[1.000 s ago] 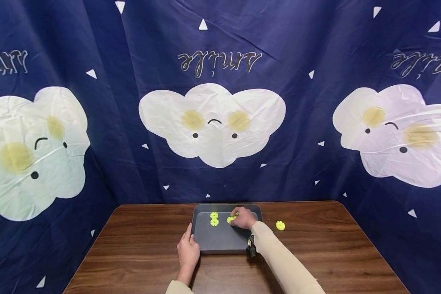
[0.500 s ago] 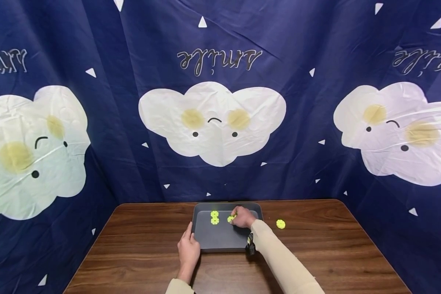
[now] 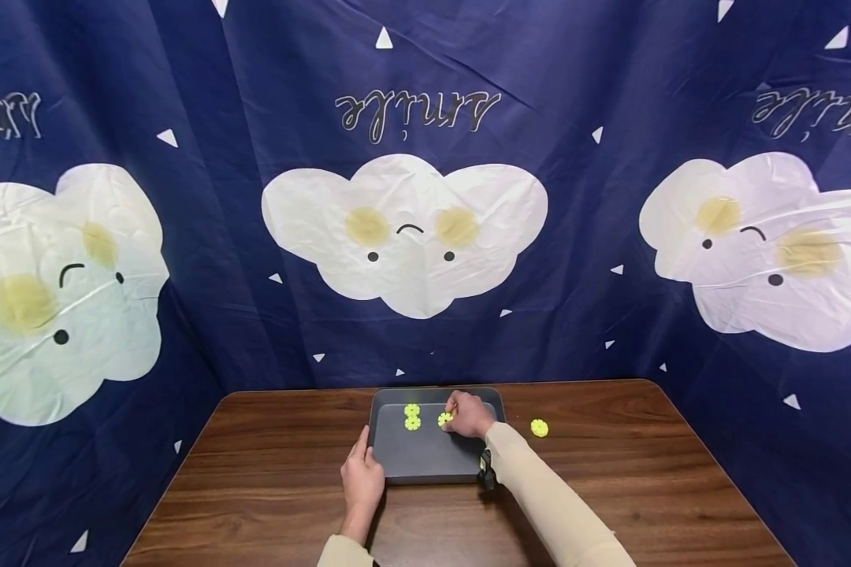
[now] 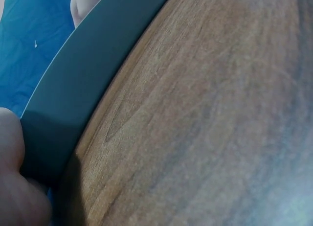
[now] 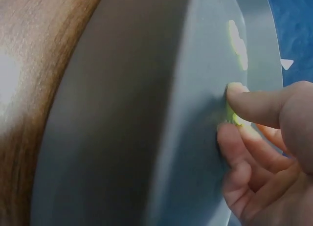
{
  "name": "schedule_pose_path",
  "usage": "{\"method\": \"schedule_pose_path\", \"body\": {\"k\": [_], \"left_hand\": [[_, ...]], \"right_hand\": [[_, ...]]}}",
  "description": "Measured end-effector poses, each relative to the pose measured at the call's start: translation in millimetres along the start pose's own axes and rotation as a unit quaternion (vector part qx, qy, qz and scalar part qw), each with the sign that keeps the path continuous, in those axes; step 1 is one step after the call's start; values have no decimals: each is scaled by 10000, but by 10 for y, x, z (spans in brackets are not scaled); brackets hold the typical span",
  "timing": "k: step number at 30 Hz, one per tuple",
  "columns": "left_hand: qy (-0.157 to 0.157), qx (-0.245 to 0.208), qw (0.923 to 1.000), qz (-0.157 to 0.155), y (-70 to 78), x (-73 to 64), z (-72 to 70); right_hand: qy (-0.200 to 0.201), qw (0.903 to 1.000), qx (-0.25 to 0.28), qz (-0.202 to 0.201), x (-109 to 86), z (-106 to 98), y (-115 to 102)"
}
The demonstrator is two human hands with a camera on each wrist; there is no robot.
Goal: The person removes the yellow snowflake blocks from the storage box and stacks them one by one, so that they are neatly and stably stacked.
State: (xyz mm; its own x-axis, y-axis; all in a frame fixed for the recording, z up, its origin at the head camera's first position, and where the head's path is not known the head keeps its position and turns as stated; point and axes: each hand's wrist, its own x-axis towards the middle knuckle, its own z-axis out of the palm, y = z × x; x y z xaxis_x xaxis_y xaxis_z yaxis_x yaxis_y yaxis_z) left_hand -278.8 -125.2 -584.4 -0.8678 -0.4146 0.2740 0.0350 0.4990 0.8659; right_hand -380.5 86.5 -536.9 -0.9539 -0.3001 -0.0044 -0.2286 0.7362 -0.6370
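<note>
Inside the dark grey tray (image 3: 425,457), my right hand (image 3: 470,415) pinches a yellow-green flower-shaped disc (image 3: 444,419) between thumb and fingertips. The right wrist view shows part of that disc (image 5: 238,120) between the thumb and a finger, low against the tray floor; the rest is hidden by the fingers. To its left, two similar discs (image 3: 412,417) lie one behind the other, edges meeting. My left hand (image 3: 363,479) rests at the tray's near left corner, fingers extended along the outside wall. In the left wrist view its near digit (image 4: 11,143) touches the wall's end.
Another yellow-green disc (image 3: 539,428) lies on the wooden table (image 3: 269,472), right of the tray and beyond the right forearm. The tray's far wall stands near the table's back edge. A dark blue curtain (image 3: 241,331) with cloud prints surrounds the table's back and sides.
My right fingers shift slightly around the disc, and the green bit above them shows less. My left hand keeps its place on the tray. The head view moves a little.
</note>
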Motion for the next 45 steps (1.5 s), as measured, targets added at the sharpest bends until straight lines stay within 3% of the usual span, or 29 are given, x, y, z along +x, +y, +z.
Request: {"method": "schedule_pose_path", "body": {"k": [6, 10, 24, 30, 36, 45], "left_hand": [[35, 1, 10000, -31, 15, -5, -8], [2, -10, 10000, -61, 14, -2, -6], [-77, -27, 9999, -95, 11, 24, 10], [-176, -19, 9997, -187, -2, 25, 17], [-182, -68, 9997, -176, -4, 15, 14], [-43, -31, 10000, -51, -13, 14, 7]], "right_hand": [[376, 9983, 451, -53, -20, -2, 25], [469, 9978, 474, 22, -29, 4, 57], [446, 9954, 817, 236, -20, -68, 120], [483, 9909, 1231, 244, -60, -236, 111], [854, 9816, 1704, 103, -127, -483, 149], [1356, 9723, 1806, 610, -273, -926, 372]]}}
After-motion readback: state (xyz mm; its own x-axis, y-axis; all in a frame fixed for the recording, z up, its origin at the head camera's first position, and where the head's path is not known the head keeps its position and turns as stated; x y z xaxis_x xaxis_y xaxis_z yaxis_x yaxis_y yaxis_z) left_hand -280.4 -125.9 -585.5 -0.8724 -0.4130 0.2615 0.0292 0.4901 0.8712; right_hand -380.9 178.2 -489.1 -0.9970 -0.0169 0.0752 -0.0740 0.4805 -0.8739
